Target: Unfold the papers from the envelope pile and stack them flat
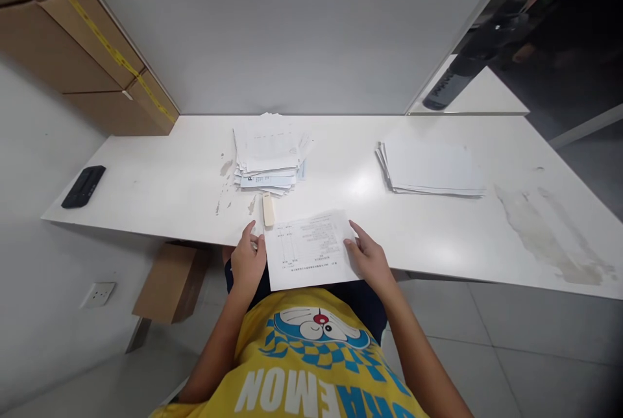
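The sheet (311,249) lies printed side up at the table's (438,236) near edge, overhanging it toward the person. The left hand (248,262) pinches its left edge with curled fingers. The right hand (367,259) pinches the right edge, thumb on top. Just beyond the sheet's left corner lies a small cream block (268,209) and behind that a ragged paper pile (267,158). A neater stack (431,168) sits well apart to the right, and a black device (84,185) far left.
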Demonstrator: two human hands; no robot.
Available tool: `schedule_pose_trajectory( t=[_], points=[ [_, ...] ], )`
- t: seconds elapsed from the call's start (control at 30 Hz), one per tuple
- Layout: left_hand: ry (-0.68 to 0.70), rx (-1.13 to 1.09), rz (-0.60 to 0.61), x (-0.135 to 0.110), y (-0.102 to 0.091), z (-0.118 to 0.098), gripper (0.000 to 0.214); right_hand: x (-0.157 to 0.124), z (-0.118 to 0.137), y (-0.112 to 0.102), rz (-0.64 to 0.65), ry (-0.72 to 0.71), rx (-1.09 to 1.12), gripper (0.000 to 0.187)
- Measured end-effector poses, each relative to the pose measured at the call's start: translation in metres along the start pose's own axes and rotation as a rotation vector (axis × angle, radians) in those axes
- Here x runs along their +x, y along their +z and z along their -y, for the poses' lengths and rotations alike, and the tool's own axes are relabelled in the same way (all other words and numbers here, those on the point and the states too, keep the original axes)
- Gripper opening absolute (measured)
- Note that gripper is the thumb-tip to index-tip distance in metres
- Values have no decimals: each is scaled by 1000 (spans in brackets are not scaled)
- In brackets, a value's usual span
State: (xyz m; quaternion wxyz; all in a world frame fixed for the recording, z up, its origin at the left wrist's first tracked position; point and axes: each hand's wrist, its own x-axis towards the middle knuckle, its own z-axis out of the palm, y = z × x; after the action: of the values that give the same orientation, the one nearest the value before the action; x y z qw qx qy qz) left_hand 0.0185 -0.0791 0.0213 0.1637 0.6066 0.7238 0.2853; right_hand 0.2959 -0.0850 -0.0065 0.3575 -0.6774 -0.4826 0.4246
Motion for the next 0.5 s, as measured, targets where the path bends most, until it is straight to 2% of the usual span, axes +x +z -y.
schedule_pose_trajectory(
  t=[0.07,0.13,0.2,0.37,0.5],
  points=[
    [196,-17,-55,1,3,3,43,1,-1,2,4,-10,29,67],
    [401,-46,-54,4,8,10,43,2,-3,3,8,-28,61,63],
    [525,-32,-52,9,16,20,43,4,-8,4,2,-39,72,61],
    [639,113,-193,18,37,42,44,9,-21,3,14,-16,-38,70],
    [712,196,-334,20,42,38,44,5,-11,3,-2,-15,-52,68]
  ],
)
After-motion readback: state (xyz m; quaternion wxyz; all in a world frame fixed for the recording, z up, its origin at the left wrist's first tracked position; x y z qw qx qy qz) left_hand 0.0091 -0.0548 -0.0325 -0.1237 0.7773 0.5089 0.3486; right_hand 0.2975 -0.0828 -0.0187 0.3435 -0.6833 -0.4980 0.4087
